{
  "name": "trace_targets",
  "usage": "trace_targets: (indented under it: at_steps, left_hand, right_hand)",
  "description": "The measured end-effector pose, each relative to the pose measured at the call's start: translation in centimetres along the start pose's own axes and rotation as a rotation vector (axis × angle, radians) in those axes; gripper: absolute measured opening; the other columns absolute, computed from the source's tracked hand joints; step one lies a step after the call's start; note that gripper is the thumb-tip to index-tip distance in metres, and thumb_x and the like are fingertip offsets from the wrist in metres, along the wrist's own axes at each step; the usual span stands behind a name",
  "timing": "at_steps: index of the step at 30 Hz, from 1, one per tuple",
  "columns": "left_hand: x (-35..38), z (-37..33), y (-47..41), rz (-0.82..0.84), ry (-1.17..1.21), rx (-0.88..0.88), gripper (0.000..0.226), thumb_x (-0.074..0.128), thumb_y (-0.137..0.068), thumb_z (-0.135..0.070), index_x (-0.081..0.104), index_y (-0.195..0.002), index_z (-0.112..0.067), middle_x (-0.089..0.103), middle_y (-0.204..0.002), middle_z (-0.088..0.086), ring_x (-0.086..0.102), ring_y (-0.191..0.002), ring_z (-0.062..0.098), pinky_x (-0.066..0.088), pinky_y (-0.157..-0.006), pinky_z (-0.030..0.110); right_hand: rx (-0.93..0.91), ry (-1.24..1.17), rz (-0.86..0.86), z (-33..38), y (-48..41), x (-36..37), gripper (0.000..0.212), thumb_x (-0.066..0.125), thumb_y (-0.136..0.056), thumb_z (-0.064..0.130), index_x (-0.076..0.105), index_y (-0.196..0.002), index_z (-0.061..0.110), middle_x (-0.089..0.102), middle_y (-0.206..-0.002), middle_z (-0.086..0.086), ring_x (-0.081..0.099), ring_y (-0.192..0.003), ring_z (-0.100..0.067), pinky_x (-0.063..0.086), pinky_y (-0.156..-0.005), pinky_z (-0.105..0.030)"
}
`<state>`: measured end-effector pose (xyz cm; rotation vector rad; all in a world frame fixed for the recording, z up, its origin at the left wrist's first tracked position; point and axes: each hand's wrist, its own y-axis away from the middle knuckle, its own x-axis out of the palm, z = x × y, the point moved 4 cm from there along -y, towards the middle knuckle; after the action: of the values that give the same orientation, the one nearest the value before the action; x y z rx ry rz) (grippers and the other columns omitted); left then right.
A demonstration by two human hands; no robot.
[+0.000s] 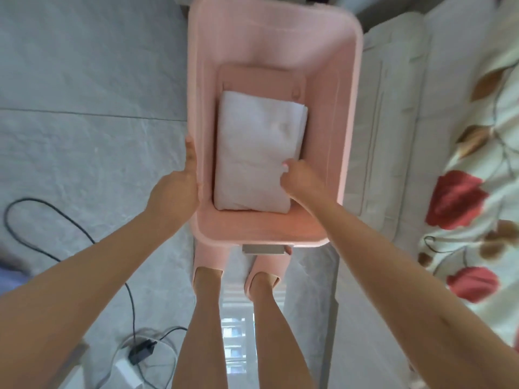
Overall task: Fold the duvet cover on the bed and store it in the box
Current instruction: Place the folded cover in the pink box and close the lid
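While my left hand (177, 189) grips left rim of box (334, 80), folded duvet cover (252, 153) lies flat on box floor, long axis near-to-far. My right hand (298, 178), the nearer one, curls at its right edge, cover to its left; pinching or pressing, cannot tell.

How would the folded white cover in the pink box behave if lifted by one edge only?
The folded cover would probably sag and unfold: it is soft cloth with loose layers at its far edge. It looks light for its bulk. Pushed, it should hardly slide, as it nearly fills the floor width of the pink box.
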<state>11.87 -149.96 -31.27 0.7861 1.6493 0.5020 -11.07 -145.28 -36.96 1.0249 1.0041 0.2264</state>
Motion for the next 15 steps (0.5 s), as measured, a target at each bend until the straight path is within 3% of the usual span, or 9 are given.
trace_targets:
  at_steps: [2, 4, 5, 6, 9, 11, 15]
  left_hand:
    - [-0.3, -0.4, 0.0, 0.054, -0.008, -0.041, 0.082, 0.041, -0.096, -0.013, -0.025, -0.146, -0.022, 0.040, -0.059, 0.006, 0.046, -0.055, 0.024, 0.036, -0.057, 0.034]
    - [-1.0, -1.2, 0.3, 0.102, -0.022, -0.083, 0.084, 0.042, -0.095, -0.014, -0.026, -0.146, -0.023, 0.042, -0.063, 0.007, 0.042, -0.054, 0.021, 0.036, -0.058, 0.033]
    - [-1.4, -1.6, 0.4, 0.120, -0.038, -0.096, 0.084, 0.042, -0.095, -0.015, -0.024, -0.147, -0.022, 0.046, -0.067, 0.008, 0.044, -0.056, 0.021, 0.037, -0.059, 0.033]
    - [-1.9, -2.0, 0.5, 0.133, -0.058, -0.103, 0.083, 0.042, -0.095, -0.016, -0.021, -0.148, -0.020, 0.052, -0.076, 0.010, 0.049, -0.063, 0.024, 0.038, -0.061, 0.033]
    - [-3.7, -3.4, 1.2, 0.141, -0.168, -0.065, 0.073, 0.041, -0.096, -0.020, -0.006, -0.152, -0.018, 0.058, -0.112, 0.019, 0.057, -0.100, 0.035, 0.046, -0.077, 0.038]
    - [-5.0, -4.4, 1.5, 0.119, -0.241, 0.011, 0.067, 0.041, -0.097, -0.022, 0.005, -0.152, -0.016, 0.058, -0.115, 0.020, 0.057, -0.105, 0.037, 0.046, -0.081, 0.039]
    - [-7.6, -5.3, 2.1, 0.034, -0.274, 0.153, 0.054, 0.041, -0.096, -0.020, 0.022, -0.146, -0.011, 0.062, -0.101, 0.019, 0.060, -0.095, 0.037, 0.045, -0.074, 0.038]
  right_hand:
    - [-0.072, -0.086, -0.336, -0.2, 3.0, -4.6, 0.039, 0.042, -0.092, 0.015, 0.051, -0.129, 0.014, 0.051, -0.130, -0.010, 0.049, -0.117, -0.031, 0.040, -0.088, -0.037]
    - [-0.063, -0.031, -0.636, -1.9, 6.3, -8.9, 0.041, 0.047, -0.088, 0.015, 0.050, -0.129, 0.012, 0.045, -0.135, -0.011, 0.041, -0.123, -0.031, 0.035, -0.095, -0.041]
    - [-0.007, -0.017, -0.695, -3.2, 7.2, -10.2, 0.047, 0.049, -0.086, 0.014, 0.046, -0.133, 0.012, 0.040, -0.140, -0.013, 0.036, -0.128, -0.033, 0.032, -0.101, -0.043]
    - [0.071, -0.036, -0.677, -4.5, 7.8, -11.3, 0.053, 0.049, -0.085, 0.012, 0.040, -0.137, 0.010, 0.034, -0.144, -0.015, 0.030, -0.133, -0.034, 0.029, -0.105, -0.045]
    - [0.315, -0.271, -0.403, -8.4, 8.0, -11.7, 0.067, 0.048, -0.089, 0.012, 0.017, -0.148, 0.005, 0.017, -0.153, -0.021, 0.017, -0.141, -0.036, 0.021, -0.111, -0.042]
    - [0.363, -0.369, -0.297, -9.1, 7.7, -11.2, 0.074, 0.050, -0.091, 0.013, 0.007, -0.150, 0.002, 0.009, -0.156, -0.020, 0.012, -0.143, -0.034, 0.017, -0.114, -0.039]
    - [0.417, -0.410, -0.302, -8.7, 7.8, -11.1, 0.091, 0.059, -0.086, 0.012, -0.004, -0.150, 0.003, -0.002, -0.157, -0.020, 0.007, -0.144, -0.036, 0.014, -0.115, -0.039]
